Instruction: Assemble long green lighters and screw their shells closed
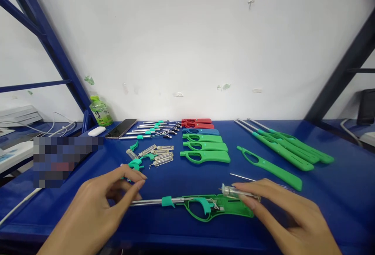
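My right hand [281,212] pinches a clear plastic gas tank [231,191] between thumb and index finger, its valve end pointing left. Just below it lies an open green lighter half-shell [237,208], with a teal trigger [206,205] and white wires inside. A metal tube [152,202] with a teal collar [167,201] runs left from the shell. Over the tube's left end hovers my left hand [108,196], thumb and index finger slightly apart with nothing visible between them. Its lower fingers are close to the tube; contact cannot be made out.
Several clear tanks [162,157] and teal triggers [135,164] lie at left centre. Behind are tube assemblies [146,131], green shells [213,156], a blue one and red ones. Lighters [281,149], a loose shell [275,169], a phone [120,128] and a bottle [100,110] surround them.
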